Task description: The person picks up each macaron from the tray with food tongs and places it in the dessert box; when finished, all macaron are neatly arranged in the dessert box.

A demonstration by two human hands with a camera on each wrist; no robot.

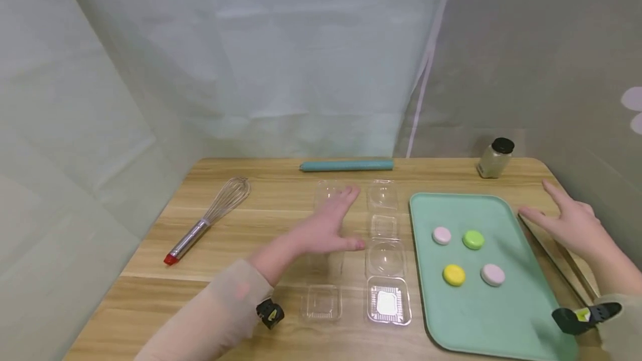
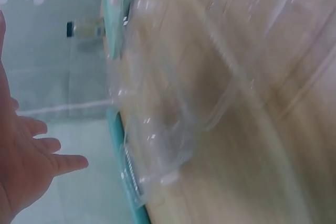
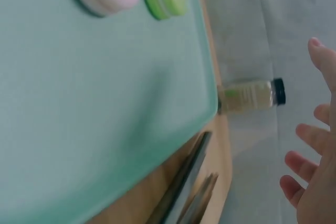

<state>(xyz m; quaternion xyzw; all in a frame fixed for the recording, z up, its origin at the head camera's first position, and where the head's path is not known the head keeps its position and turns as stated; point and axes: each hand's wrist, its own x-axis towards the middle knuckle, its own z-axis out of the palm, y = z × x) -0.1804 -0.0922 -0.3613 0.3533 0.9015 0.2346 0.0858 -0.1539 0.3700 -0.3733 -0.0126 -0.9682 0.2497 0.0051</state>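
My left hand [image 1: 326,227] is held above the clear plastic boxes, fingers spread and nothing in its grasp; it hides part of the left row. A clear plastic box [image 1: 389,301] stands in the right row, and another box [image 1: 322,302] lies nearer me on the left. My right hand [image 1: 577,222] hovers at the right edge of the green tray [image 1: 501,327], with fingers apart and holding nothing. On the tray lie several macarons: a yellow macaron [image 1: 453,275], a green macaron [image 1: 473,239], a pink macaron [image 1: 442,235] and a pale lilac macaron [image 1: 492,275].
A whisk [image 1: 215,213] with a red-tipped handle lies on the left of the wooden table [image 1: 165,305]. Along the back edge is a blue-green roll [image 1: 346,166]. A black-lidded jar [image 1: 494,159] stands back right. Long thin metal strips [image 1: 557,266] lie beside the tray.
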